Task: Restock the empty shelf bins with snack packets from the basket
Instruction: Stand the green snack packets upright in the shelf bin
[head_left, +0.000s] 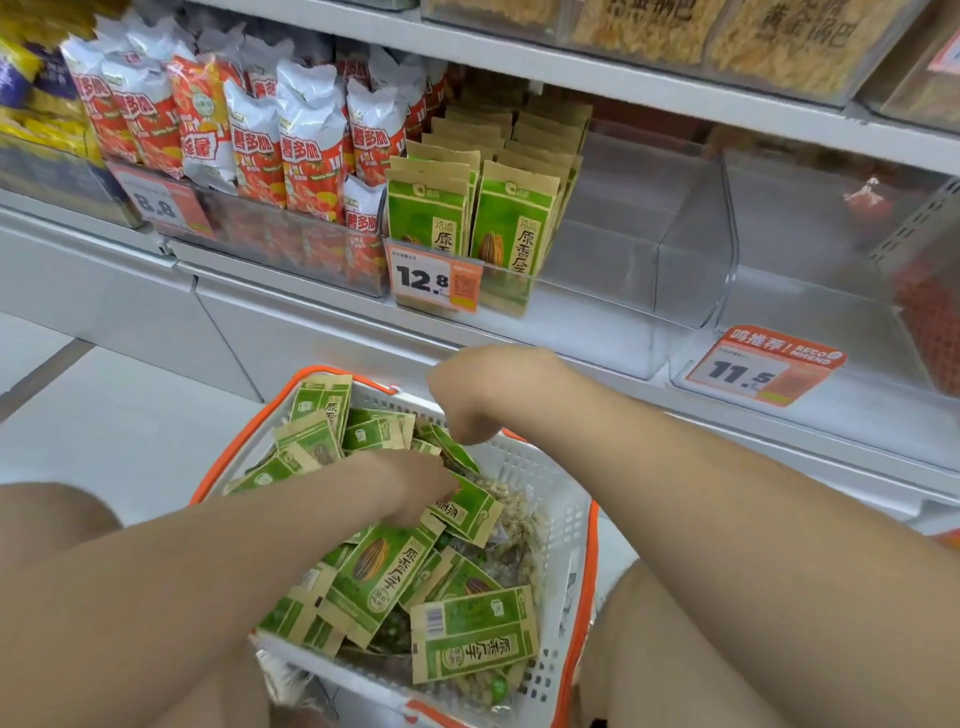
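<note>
My left hand (415, 486) and right hand (483, 400) dig among green-and-tan paper seed packets (384, 571) in the near white-and-orange plastic basket (550, 499); fingers hidden, so I cannot tell their grip. I should gather a squared stack for the clear empty bin (675, 260) far right.

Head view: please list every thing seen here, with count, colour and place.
basket: one, white with orange rim, on the floor below the shelf.
basket packets: many, green and tan, loose in the basket.
shelf packets: two rows, green and tan, upright behind the 12.8 tag.
red bags: many, red and white, bin left of the shelf packets.
yellow bags: several, yellow, far left.
clear bin: one, transparent, looks empty, behind the 11.5 tag.
tags: three, orange and white, on bin fronts.
top bins: several, clear, yellowish snacks, upper shelf.
left hand: one, among the basket packets, fingers hidden.
right hand: one, over the basket's far side, fingers curled on a packet.
</note>
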